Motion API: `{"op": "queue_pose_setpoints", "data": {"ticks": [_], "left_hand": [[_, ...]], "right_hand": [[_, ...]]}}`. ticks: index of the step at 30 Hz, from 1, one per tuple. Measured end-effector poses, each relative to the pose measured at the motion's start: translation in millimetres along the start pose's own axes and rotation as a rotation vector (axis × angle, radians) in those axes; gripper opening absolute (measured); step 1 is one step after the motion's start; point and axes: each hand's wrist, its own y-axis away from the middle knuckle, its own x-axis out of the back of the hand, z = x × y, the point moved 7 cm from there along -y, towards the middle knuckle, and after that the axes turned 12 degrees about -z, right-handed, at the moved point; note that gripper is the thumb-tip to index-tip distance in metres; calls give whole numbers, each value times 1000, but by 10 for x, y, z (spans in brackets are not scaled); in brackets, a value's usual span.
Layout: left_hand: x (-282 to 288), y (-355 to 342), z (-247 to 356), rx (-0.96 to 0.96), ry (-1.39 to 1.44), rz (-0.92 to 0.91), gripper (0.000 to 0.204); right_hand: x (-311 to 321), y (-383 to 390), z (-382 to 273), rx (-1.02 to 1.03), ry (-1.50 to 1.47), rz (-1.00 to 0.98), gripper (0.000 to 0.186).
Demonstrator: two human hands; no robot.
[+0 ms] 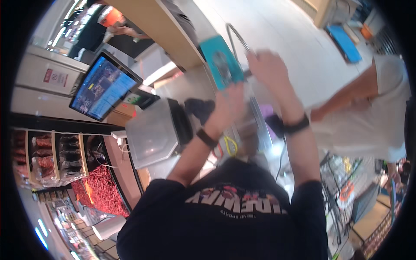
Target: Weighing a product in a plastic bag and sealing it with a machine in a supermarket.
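A teal packet with a greyish middle lies at the counter's far edge. My left hand, blurred by motion, has its fingers closed on the packet's near edge. To its right, my right hand is wrapped round the end of a bent metal bar, which angles up beside the packet. What the bar belongs to is mostly hidden by my hands. Below my left wrist are a yellow loop-shaped handle and an orange-red one, both close to my body.
At the left stands a translucent plastic bin, with a dark bundle beside it. Beyond is a monitor. A person in a light shirt stands close on my right. Another person's hand shows at the upper left.
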Motion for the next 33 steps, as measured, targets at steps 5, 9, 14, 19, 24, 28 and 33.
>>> {"op": "queue_pose_setpoints", "data": {"ticks": [5, 9, 14, 19, 24, 28, 33], "left_hand": [[-55, -305, 125, 52, -5, -213, 19], [-272, -332, 317, -49, 175, -303, 14], [126, -280, 482, -179, 898, -370, 15], [228, -122, 704, -183, 1046, -473, 16], [234, 504, 555, 0, 1153, -529, 72], [-233, 1648, -38, 197, 1149, -326, 93], [-618, 2598, -149, 283, 859, -289, 111]], "right_hand": [[87, -45, 312, -23, -766, -417, 73], [-555, 694, 1556, -25, -696, -246, 53], [-708, 1609, 1272, 227, -37, -35, 52], [-618, 1658, 935, 446, -134, -34, 35], [-995, 1945, 782, 355, -391, -422, 18], [-1212, 2213, 333, 519, -564, -521, 14], [-1667, 2291, -220, 425, -728, -808, 14]]}}
